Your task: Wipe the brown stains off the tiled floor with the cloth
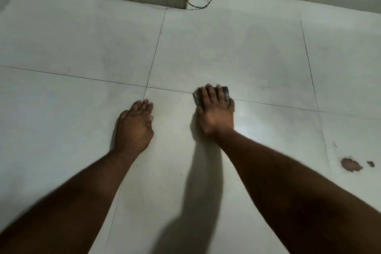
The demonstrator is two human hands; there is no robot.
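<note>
- The right hand (215, 112) lies flat on the cloth (225, 93). Its fingers are nearly straight and press down, so this grip does not curl round the cloth; it only pushes it against the tiled floor (237, 47).
- The cloth is near the centre of the view, on a grout line. It is small, dark and folded, and most of it is hidden under the fingers.
- The left hand (135, 126) rests on the floor at 9 o'clock from the right hand. Its fingers are loose and it holds nothing. I think it supports the body.
- The brown stains (351, 164) are at about 4 o'clock from the cloth, well apart from it. There is one larger blotch with a small spot just beside it.
- To wipe well, I would keep the palm flat and the pressure even, and slide the cloth toward 4 o'clock until it covers the stains.
- Short strokes back and forth on the stains seem better than one long pass, because the marks look dried.
</note>
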